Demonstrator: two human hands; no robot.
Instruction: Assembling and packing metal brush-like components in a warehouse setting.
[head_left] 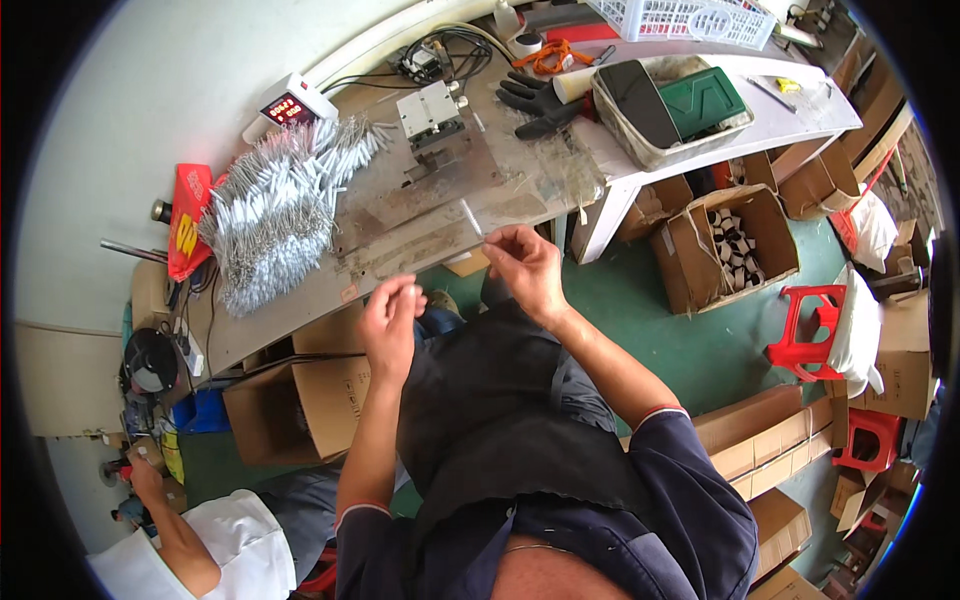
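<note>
White meter with red screen (288,107) on bench, open cardboard box (725,245) on floor

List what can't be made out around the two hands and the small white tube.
- Left hand, head view: its curled fingers hide whatever it pinches; grip unclear.
- Right hand: a small white tube stands just above its fingertips; too small to tell if any wire joins them.
- Pile of white tubes: single pieces blur together.
- Grey bin: its wall hides the lower contents.
</note>
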